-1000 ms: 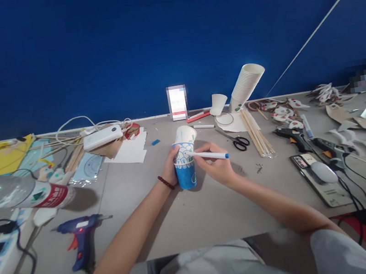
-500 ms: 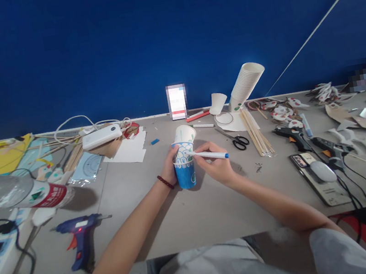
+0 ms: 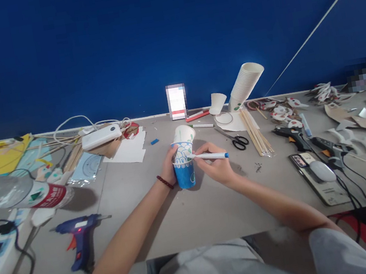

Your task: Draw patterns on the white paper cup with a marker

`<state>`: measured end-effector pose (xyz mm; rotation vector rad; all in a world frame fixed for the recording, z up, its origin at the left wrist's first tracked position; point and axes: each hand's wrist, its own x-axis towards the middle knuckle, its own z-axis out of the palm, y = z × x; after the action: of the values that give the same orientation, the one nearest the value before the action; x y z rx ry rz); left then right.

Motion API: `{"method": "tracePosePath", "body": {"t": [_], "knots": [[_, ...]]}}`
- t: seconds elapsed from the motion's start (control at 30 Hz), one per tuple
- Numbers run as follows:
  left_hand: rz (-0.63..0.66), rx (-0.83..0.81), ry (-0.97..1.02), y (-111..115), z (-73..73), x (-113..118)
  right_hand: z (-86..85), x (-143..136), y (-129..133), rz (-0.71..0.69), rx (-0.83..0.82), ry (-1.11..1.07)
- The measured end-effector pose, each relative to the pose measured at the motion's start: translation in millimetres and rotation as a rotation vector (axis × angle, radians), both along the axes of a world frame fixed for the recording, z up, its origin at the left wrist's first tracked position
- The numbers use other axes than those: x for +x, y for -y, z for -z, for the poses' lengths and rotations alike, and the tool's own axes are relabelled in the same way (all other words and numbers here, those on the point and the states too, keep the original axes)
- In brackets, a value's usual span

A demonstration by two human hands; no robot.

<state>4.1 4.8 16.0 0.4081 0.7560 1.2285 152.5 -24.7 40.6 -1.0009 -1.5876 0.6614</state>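
In the head view, the left hand steadies a nested stack of blue-and-white paper cups near the middle of the grey tabletop. Its thumb presses the near side; its other fingers curl around the left side, partly hidden. The right hand pinches a slim white marker with a blue end between thumb and fingers, its tip at the scalloped band. This looks like drawing on the wall; an even line there calls for a firm hold and light pressure.

The left hand covers part of the pattern, and black-handled scissors lie just beyond the right hand, towards the back edge. A small blue cap-like piece lies left of the cups. Nearer the front-left corner rests a blue glue gun.
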Motion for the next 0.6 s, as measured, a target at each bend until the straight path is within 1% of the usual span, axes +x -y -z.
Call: {"method": "tracePosePath", "body": {"t": [0.1, 0.3, 0.6], "knots": [[0.01, 0.002, 0.005, -0.1, 1.5, -0.5, -0.3, -0.2, 0.5, -0.002, 0.0, -0.008], [-0.029, 0.022, 0.003, -1.1, 5.7, -1.8, 0.8, 0.7, 0.3, 0.041, -0.024, 0.001], [-0.004, 0.039, -0.019, -0.1, 9.2, -2.7, 1.1, -0.4, 0.1, 0.034, -0.044, -0.063]]}}
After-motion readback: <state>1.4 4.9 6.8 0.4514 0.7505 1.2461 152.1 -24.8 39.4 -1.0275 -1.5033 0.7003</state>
